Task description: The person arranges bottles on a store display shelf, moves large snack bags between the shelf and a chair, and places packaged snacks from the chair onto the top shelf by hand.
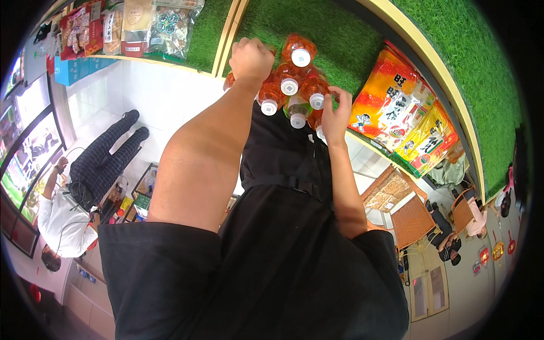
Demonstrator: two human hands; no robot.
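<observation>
Several bottles of orange-red drink with white caps stand in a tight group at the front edge of a shelf lined with artificial grass [335, 46]. One orange drink bottle [298, 49] is at the back, and a paler bottle with a green label [297, 111] is in front. My left hand [251, 59] is curled over an orange bottle at the group's left; the hand hides most of that bottle. On the right side, my right hand [338, 112] has its fingers apart, with fingertips against or very near a capped bottle [315, 92].
Large bags of packaged snacks [395, 110] lie on the shelf to the right. More snack packets [170, 27] sit at upper left, above blue boxes [83, 69]. A person in a white shirt [63, 223] is behind me at left; wicker chairs [410, 221] and seated people are at right.
</observation>
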